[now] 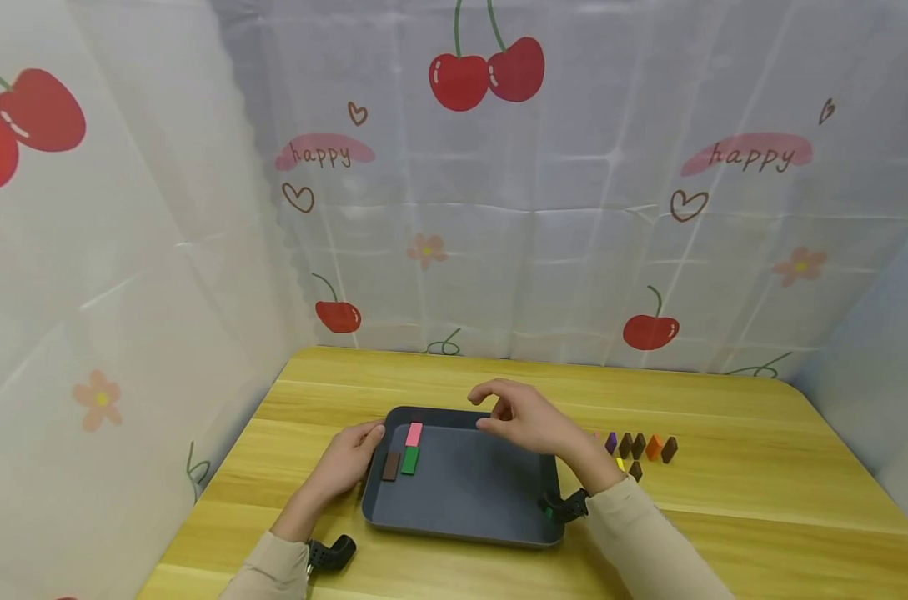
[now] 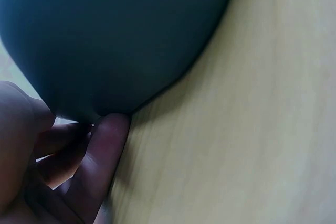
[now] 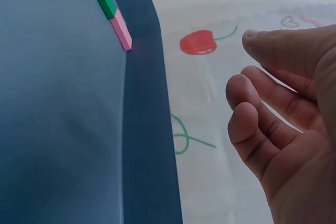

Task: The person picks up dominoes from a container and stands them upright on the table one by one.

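Observation:
A dark grey rectangular tray lies on the wooden table. My left hand grips its left edge; in the left wrist view the thumb presses the tray wall beside the curled fingers. Over the tray's far right part hovers my right hand, loosely curved, with a gap between thumb and index finger and nothing held. In the tray's left part, a pink domino-like block lies end to end with a green block. A brown block sits left of the green one.
Right of the tray stand several more blocks: purple, orange, dark brown and a partly hidden yellow one. The right forearm covers some of that group. A cherry-printed curtain borders the table.

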Available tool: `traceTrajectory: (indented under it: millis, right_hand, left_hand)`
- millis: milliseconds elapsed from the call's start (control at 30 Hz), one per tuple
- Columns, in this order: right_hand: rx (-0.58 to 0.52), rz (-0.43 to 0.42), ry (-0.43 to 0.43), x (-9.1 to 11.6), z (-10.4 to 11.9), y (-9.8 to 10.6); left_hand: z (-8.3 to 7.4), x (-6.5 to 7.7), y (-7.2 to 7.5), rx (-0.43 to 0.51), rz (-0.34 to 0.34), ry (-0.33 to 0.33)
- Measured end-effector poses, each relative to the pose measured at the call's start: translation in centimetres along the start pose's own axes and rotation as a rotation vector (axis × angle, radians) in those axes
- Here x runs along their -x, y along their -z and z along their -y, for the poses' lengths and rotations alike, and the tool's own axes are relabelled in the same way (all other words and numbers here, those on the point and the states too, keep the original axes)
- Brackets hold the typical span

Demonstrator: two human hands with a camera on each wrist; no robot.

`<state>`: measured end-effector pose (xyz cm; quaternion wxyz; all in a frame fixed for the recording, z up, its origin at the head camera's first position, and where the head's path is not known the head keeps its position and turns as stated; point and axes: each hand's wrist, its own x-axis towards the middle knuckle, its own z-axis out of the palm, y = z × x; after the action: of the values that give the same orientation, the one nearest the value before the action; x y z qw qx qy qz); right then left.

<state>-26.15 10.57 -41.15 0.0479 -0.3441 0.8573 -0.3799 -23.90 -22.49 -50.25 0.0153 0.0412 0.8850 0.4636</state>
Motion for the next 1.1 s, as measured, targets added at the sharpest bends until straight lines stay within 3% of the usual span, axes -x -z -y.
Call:
traceTrajectory:
  millis: [400,1100]
  right_hand:
    - [0.038,0.117,0.002,-3.7,-0.2,-2.4]
    - [0.048,0.203,0.014,-7.4,-0.3,-6.9]
  left_hand:
    - [0.3,0.0,0.0,0.005,0.005,-0.005]
    - [-0.1,0.1,0.1,0.001,-0.002,-0.002]
